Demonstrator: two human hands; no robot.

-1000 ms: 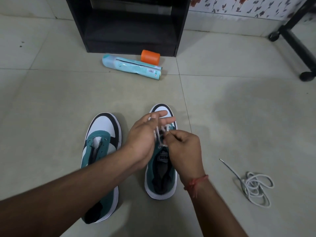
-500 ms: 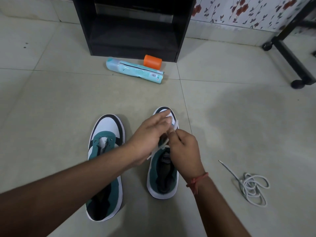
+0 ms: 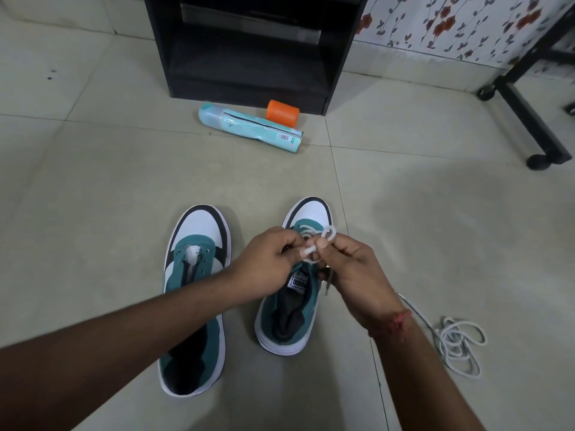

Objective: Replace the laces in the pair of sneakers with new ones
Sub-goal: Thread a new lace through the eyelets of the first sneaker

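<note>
We see two teal, white and black sneakers standing side by side on the pale tiled floor (image 3: 93,188), toes pointing to the far side. The right sneaker (image 3: 292,293) sits under both hands, and a white lace (image 3: 314,244) is bunched in loops over its upper eyelets. The left hand (image 3: 267,262) has its fingers curled in and pinches the lace at the near loop, while the right hand (image 3: 351,269) also curls its fingers around the lace, thumb and forefinger nipping a loop just beside the left fingertips; a short lace end hangs down below the right palm. A red thread band (image 3: 396,325) circles the right wrist. The left sneaker (image 3: 196,275) stands apart to the left with no lace in its eyelets, its tongue pushed open. On the floor to the right of the right forearm, a second white lace (image 3: 457,346) lies in a loose coil, one end stretching toward the wrist. Farther off, a pale blue tube-shaped bottle (image 3: 249,127) lies on its side with an orange cap-like cylinder (image 3: 282,111) just behind it, both in front of a black cabinet (image 3: 249,48). A black stand leg (image 3: 529,119) runs along the far right, below a floral wall (image 3: 451,23).
</note>
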